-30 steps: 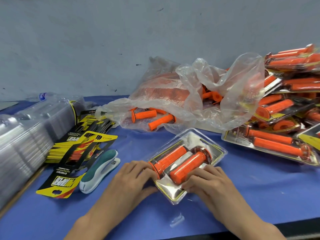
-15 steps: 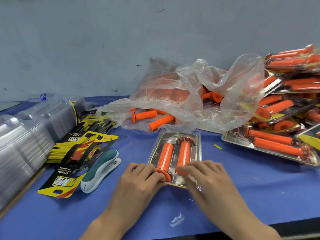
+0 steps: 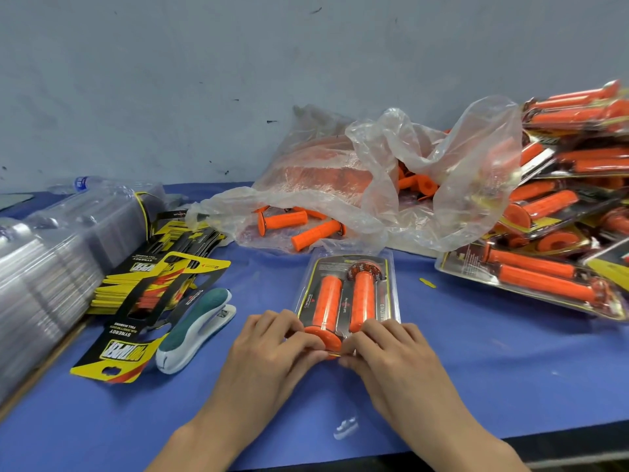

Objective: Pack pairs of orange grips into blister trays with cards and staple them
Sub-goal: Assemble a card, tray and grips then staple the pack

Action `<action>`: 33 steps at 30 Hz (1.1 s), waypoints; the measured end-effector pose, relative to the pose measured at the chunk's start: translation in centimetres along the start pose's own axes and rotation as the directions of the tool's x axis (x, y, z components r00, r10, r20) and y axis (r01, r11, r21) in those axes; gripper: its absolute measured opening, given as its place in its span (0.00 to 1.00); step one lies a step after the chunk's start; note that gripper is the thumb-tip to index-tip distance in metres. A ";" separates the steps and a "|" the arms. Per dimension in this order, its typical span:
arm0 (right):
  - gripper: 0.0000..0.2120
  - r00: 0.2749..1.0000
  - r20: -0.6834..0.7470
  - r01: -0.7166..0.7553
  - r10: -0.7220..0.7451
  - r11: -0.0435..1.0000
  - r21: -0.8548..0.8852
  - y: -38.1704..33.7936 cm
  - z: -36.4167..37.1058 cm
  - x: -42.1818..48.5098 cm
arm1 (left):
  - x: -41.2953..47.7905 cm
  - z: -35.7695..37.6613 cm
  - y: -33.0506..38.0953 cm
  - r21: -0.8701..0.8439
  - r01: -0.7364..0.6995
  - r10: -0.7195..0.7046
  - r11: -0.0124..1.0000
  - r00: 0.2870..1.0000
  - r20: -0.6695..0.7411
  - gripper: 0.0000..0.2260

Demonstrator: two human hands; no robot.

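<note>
As fingers (image 3: 289,335) pinch it, glossy tray (image 3: 344,301) lies flat.

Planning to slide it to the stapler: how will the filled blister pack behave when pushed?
The pack likely slides easily: flat, glossy plastic on the table. It probably won't roll, since both grips sit in pockets. Its thin shell may bend if lifted by one end.

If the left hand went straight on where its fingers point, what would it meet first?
The left hand pinches the near end of the blister pack; straight on, it would meet the flange of the left orange grip under the plastic, then probably the right hand.
</note>
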State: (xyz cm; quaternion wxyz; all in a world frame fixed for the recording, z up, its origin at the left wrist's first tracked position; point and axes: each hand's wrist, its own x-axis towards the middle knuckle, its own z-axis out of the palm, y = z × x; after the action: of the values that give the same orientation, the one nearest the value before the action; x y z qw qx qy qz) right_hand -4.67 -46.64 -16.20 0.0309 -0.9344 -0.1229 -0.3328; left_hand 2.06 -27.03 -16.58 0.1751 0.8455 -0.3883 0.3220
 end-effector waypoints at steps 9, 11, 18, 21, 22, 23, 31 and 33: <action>0.08 0.998 0.044 -0.055 0.050 0.990 0.131 -0.2 -0.2 0.1 | -0.3 0.1 -0.5 -0.014 -0.037 0.038 0.999 0.999 0.019 0.12; 0.08 0.996 0.058 -0.077 0.067 0.981 0.179 0.3 -0.3 0.0 | -0.3 -0.2 -1.3 -0.022 -0.070 0.070 0.997 0.997 0.010 0.11; 0.04 0.999 0.028 -0.044 0.041 0.986 0.161 0.2 0.5 -0.5 | -0.2 -0.4 -1.0 0.017 -0.062 0.062 0.998 0.998 0.009 0.10; 0.08 0.996 -0.020 -0.080 0.084 0.988 0.132 -0.7 0.7 -0.4 | -0.5 -0.5 -0.3 0.034 -0.061 0.061 0.998 0.998 0.009 0.10; 0.07 0.994 -0.033 -0.095 0.101 0.987 0.132 -0.8 0.6 -0.3 | -0.6 -0.4 0.0 0.023 -0.063 0.063 0.998 0.998 0.005 0.10; 0.05 0.994 -0.039 -0.100 0.106 0.986 0.135 -0.8 0.6 -0.3 | -0.7 -0.4 0.2 0.009 -0.067 0.067 0.998 0.998 0.002 0.11; 0.07 1.000 -0.004 -0.027 0.030 0.947 0.321 0.6 0.5 -0.2 | -0.6 -1.2 -0.9 -0.097 -0.193 0.204 0.976 0.971 0.125 0.07; 0.07 1.000 0.016 -0.002 -0.004 0.938 0.346 1.3 0.4 0.0 | -0.3 -1.2 -1.1 -0.080 -0.217 0.226 0.973 0.967 0.122 0.05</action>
State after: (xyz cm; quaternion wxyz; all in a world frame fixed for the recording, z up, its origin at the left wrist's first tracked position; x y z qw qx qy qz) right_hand -4.13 -47.81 -16.53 0.1934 -0.9172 -0.1800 -0.2983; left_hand 2.22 -25.53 -15.96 0.1404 0.8097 -0.5013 0.2707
